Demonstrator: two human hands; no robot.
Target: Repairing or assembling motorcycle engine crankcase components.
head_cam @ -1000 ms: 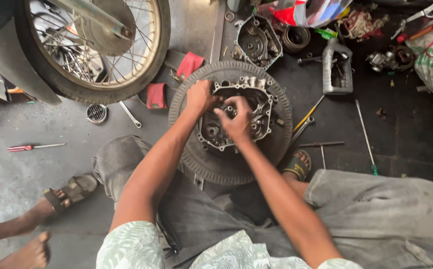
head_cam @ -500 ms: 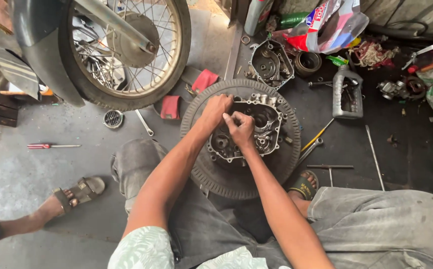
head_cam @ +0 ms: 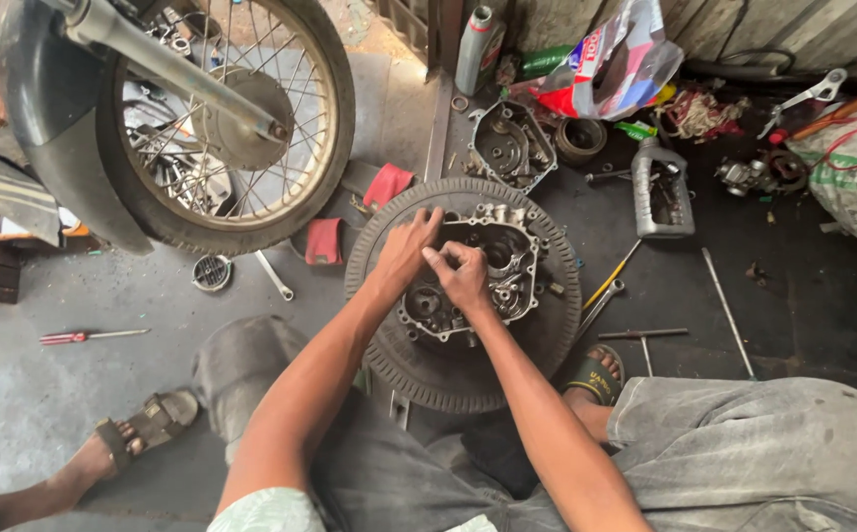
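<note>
Engine case (head_cam: pixel 493 271), on tyre (head_cam: pixel 428 369): left hand (head_cam: pixel 407 246) now spread flat on its left edge; right hand (head_cam: pixel 463 276) kept pinched shut over its centre, contents hidden

Both my forearms extended forward, converging; left hand (head_cam: pixel 407 248) fingers curled downward, right hand (head_cam: pixel 463 277) loosely fisted, knuckles up, hands touching.

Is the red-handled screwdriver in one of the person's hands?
No: the red-handled screwdriver lies on the grey concrete floor, while both hands work on the metal engine case.
</note>
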